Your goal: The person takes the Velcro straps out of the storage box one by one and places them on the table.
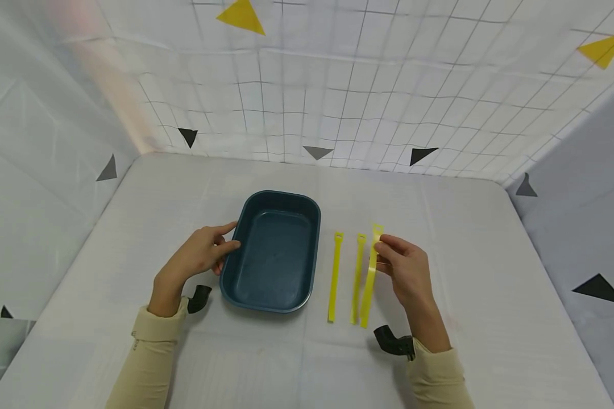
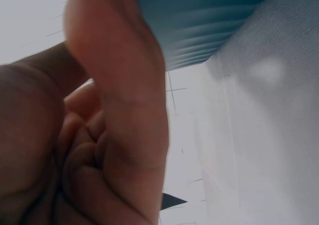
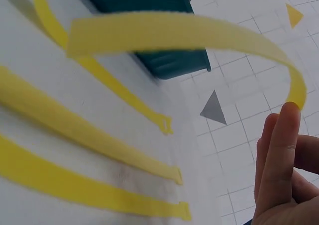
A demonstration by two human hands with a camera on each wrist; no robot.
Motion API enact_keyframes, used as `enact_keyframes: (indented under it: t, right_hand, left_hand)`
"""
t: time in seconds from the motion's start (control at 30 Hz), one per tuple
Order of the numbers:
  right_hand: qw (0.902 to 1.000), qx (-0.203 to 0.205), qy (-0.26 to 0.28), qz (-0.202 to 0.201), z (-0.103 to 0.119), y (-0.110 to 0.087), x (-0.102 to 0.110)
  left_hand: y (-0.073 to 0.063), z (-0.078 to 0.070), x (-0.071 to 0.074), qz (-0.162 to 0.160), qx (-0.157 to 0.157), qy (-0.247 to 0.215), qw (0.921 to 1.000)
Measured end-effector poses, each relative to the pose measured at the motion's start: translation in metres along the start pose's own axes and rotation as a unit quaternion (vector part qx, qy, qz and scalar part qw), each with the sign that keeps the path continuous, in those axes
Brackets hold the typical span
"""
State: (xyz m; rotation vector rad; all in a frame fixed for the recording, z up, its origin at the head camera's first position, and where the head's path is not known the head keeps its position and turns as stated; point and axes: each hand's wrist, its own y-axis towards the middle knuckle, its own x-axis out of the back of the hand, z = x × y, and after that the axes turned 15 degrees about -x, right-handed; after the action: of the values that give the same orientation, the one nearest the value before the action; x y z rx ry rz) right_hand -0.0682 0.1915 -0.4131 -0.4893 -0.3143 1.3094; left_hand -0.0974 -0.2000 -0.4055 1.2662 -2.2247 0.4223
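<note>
A dark teal rectangular tray [image 1: 270, 255] with rounded corners sits on the white table. At its left side my left hand [image 1: 198, 253] pinches the rim, thumb over the edge and index finger along the outside. My right hand [image 1: 408, 271] pinches a yellow cable strap [image 1: 370, 284] near its slotted head, between thumb and fingertips. In the right wrist view this strap [image 3: 174, 32] arches above the table with its tail free. Between tray and right hand lie more yellow straps, one cable strap [image 1: 334, 278] nearer the tray and another strap [image 1: 357, 278] beside the held one.
White sheeting with a printed grid [image 1: 358, 102] and coloured triangles rises behind the table [image 1: 251, 363]. Grey side walls [image 1: 578, 227] stand left and right. A black curved wrist piece [image 1: 393, 342] projects from each cuff, close over the table.
</note>
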Motion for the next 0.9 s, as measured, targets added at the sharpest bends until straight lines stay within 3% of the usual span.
enact_keyframes:
  t: [0.23,0.9]
  right_hand:
    - [0.9988,-0.002,-0.035,-0.033,-0.007,0.003,0.014]
    - [0.9944,-0.016,-0.073,-0.075,-0.023,0.013,0.037]
  left_hand:
    - [0.001,0.0,0.0,0.003,-0.005,0.003,1.0]
    - [-0.001,-0.002,0.001,0.002,-0.018,0.006,0.9998]
